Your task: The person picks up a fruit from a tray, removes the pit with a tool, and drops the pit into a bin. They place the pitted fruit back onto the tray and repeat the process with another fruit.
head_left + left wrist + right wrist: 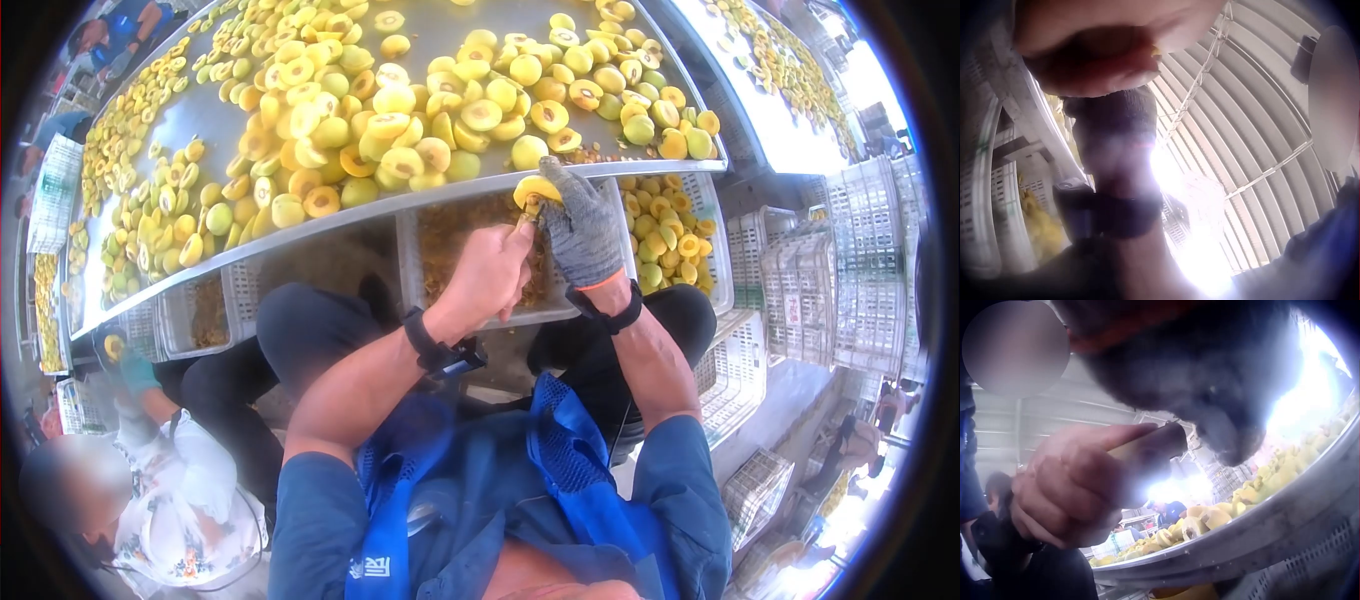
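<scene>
My bare left hand [488,268] grips a short tool with a thick light-coloured handle [1150,449]; its narrow end [530,211] meets a cut fruit in the head view. A grey knitted glove with an orange cuff covers my right hand [585,235], which pinches that yellow apricot-like half [538,190] near the table's front edge. The left wrist view shows the bare hand close up, the tool mostly hidden. Just beyond both hands, many halved yellow fruits [482,115] lie heaped on the metal table [440,28].
Below the table edge stands a white crate [410,262] with brown-orange scraps. Another crate [722,225] holds yellow fruit at the right, near stacked white crates [797,290]. A person in a patterned white top [185,510] sits close on the left.
</scene>
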Motion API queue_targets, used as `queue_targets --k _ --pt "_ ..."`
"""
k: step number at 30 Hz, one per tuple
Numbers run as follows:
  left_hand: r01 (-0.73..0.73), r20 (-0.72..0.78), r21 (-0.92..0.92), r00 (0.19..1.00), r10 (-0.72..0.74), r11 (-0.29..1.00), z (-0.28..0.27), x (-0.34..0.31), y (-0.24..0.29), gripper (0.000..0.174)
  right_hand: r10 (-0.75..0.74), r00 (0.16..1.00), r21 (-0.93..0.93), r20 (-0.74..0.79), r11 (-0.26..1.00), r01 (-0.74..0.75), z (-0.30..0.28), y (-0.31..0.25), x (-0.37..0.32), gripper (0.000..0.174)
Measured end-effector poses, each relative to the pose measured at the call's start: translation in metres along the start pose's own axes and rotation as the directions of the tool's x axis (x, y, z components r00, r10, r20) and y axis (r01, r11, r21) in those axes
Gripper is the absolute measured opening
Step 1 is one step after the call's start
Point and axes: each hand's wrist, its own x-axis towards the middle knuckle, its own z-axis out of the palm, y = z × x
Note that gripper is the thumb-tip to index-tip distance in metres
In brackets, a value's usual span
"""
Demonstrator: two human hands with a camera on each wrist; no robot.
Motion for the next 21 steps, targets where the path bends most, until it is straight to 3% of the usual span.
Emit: queue_targets --k 14,17,21 --pt "0.319 0.247 -0.38 0.939 -0.237 0.868 -0.021 0.001 0.011 0.042 -0.006 0.999 0.041 -0.048 0.999 0.008 0.015 0.002 -0.004 0.061" --pt "0.363 0.306 -0.409 0.919 -0.248 0.838 -0.028 0.003 0.01 0.042 0.044 0.998 0.051 -0.038 0.998 -0.042 0.009 -0.005 0.002 0.048" --pt "0.41 0.372 -0.417 0.891 -0.26 0.811 -0.036 0.005 0.009 0.039 0.043 0.998 0.212 0.044 0.976 -0.052 0.0 -0.001 0.006 0.044"
